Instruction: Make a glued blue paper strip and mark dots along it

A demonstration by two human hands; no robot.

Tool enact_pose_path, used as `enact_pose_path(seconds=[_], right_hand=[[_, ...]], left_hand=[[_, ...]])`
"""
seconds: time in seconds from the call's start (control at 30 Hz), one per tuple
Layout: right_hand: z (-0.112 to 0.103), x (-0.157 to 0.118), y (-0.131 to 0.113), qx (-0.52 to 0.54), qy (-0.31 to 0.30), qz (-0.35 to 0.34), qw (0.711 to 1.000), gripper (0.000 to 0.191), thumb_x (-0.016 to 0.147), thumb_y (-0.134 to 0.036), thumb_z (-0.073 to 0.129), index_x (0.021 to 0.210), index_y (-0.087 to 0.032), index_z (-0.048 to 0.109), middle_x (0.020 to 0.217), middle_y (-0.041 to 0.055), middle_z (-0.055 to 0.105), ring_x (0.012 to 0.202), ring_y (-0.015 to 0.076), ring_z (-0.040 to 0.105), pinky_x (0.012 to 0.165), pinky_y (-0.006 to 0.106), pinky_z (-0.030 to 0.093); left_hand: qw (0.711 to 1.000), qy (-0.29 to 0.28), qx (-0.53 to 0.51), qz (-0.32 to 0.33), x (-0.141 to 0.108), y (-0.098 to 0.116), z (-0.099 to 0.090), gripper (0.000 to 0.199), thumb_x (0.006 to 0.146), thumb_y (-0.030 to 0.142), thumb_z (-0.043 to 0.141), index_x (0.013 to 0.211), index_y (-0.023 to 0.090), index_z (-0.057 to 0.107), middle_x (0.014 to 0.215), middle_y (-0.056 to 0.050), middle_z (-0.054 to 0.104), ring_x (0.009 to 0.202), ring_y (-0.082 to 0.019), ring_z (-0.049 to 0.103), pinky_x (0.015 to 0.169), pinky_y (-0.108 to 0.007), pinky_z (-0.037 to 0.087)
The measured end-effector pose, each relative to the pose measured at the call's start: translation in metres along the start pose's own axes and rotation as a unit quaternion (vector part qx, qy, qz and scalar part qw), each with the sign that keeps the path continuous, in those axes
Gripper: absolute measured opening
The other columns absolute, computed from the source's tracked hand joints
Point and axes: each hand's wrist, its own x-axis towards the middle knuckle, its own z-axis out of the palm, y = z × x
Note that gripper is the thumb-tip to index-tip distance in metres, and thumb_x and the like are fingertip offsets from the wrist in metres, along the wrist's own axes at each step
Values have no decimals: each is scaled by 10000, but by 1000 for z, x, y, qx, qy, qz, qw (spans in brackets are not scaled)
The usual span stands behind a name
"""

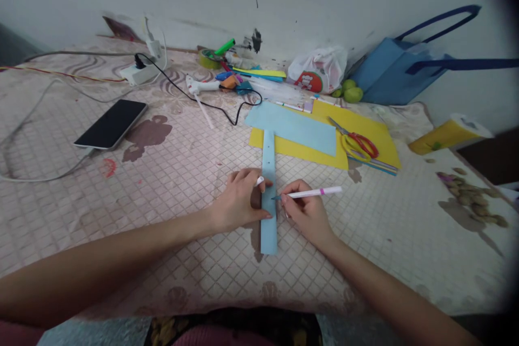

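Observation:
A narrow light blue paper strip [268, 238] lies lengthwise in front of me, with a few small dark marks along its upper part. My left hand [239, 200] holds it down, thumb and fingertips curled onto the strip. Tucked between the fingers of that hand is a small white piece that looks like a marker cap [260, 180]. In my right hand [306, 211] is a white felt-tip marker [312, 193] with a pink band, and its dark tip touches the strip between my hands.
Behind the strip are a light blue sheet [295, 124], yellow sheets [373, 130] and red-and-yellow scissors [359, 146]. A glue gun [203, 85] with its cord lies farther back. A charging phone [112, 124] is at left, a blue bag [397, 73] at back right.

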Motion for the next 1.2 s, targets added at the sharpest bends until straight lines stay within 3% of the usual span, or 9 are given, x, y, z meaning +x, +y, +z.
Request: enact_pose_path(seconds=[0.33, 0.9, 1.2], right_hand=[[4, 7, 0, -99, 1, -63, 993, 70, 799, -175, 509, 738, -203, 488, 573, -52, 459, 491, 88, 404, 444, 214, 296], [6, 8, -2, -133, -4, -78, 988, 73, 796, -168, 499, 733, -201, 480, 568, -54, 457, 483, 82, 397, 441, 208, 296], [5, 7, 1, -152, -19, -86, 984, 69, 792, -166, 489, 739, -204, 467, 577, -54, 453, 484, 82, 394, 451, 211, 299]], left_hand=[[1000, 2, 10, 2, 0, -2, 2, 468, 561, 283, 774, 928, 228, 490, 1035, 5, 591, 1108, -242, 446, 955, -428, 279], [1000, 4, 23, 9, 0, -4, 4, 524, 563, 287, 762, 1011, 235, 497, 1016, -12, 586, 1103, -261, 449, 931, -451, 295], [1000, 9, 20, 12, 0, -7, 6, 482, 557, 313, 761, 936, 230, 476, 1035, -6, 586, 1132, -261, 436, 958, -461, 291]])
